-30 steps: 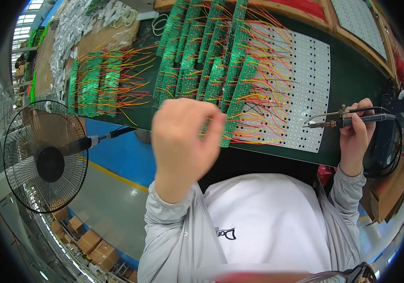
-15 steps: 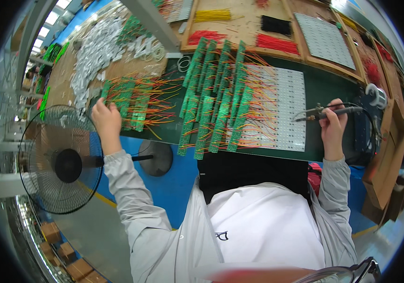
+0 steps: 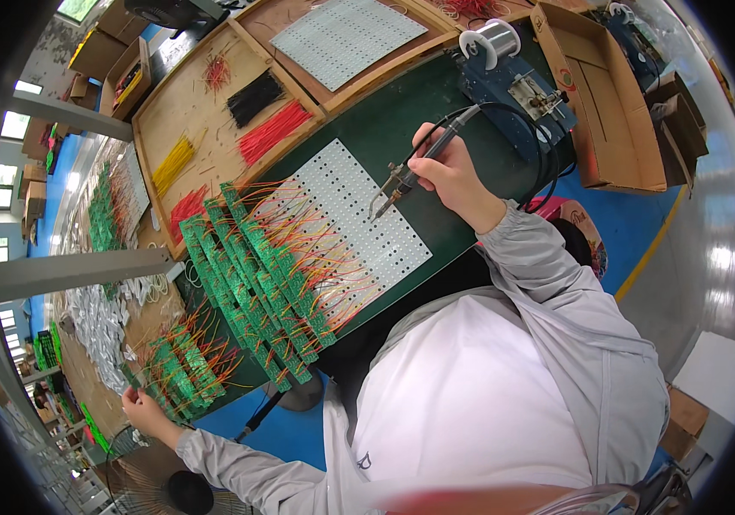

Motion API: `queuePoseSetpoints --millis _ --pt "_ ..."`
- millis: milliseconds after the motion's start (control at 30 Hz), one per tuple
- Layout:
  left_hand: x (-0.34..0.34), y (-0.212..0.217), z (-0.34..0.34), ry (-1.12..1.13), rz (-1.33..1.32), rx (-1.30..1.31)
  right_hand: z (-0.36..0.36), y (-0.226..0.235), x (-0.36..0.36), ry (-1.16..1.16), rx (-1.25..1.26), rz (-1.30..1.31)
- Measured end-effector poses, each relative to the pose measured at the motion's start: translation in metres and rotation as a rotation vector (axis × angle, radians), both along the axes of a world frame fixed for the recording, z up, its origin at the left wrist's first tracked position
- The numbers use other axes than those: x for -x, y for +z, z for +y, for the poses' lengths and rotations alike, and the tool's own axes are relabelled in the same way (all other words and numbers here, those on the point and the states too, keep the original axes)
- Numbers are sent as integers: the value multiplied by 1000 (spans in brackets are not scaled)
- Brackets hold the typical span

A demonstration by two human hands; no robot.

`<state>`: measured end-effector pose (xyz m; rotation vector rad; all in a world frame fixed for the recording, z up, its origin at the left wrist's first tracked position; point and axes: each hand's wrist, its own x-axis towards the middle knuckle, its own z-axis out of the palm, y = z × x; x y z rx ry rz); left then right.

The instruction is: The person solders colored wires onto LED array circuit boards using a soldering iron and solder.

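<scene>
My right hand (image 3: 451, 174) is closed around a soldering iron (image 3: 436, 148), held like a pen. Its tip, with a thin curved wire guide beside it, points down over a white perforated board (image 3: 397, 230). Long green circuit boards (image 3: 256, 287) with red and yellow wires lie in slanting rows over that board's left part. Far to the left, my left hand (image 3: 146, 412) pinches the end of a narrow green circuit board strip (image 3: 130, 376), partly hidden by the fingers. Beside it lies a group of wired circuit boards (image 3: 180, 369).
A solder spool (image 3: 492, 43) tops a blue feeder machine (image 3: 517, 94), cabled to the iron. An open cardboard box (image 3: 599, 103) stands right of it. Wooden trays (image 3: 326, 105) hold wire bundles and another perforated board. A grey post (image 3: 67, 273) and a fan (image 3: 183, 489) stand on the left.
The view has swung to the right, so the bench appears slanted. My left hand has come to the outer edge of the board group with a strip; my right hand still holds the iron.
</scene>
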<state>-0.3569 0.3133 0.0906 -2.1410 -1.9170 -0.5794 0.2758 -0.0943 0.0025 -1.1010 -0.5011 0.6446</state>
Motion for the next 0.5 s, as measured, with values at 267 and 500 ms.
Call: queuePoseSetpoints --millis 267,500 --pt "-153 113 -107 -379 -688 -19 0 2 -8 15 -16 31" --pt "-365 20 -175 -668 -896 891 12 51 -50 -24 -186 92"
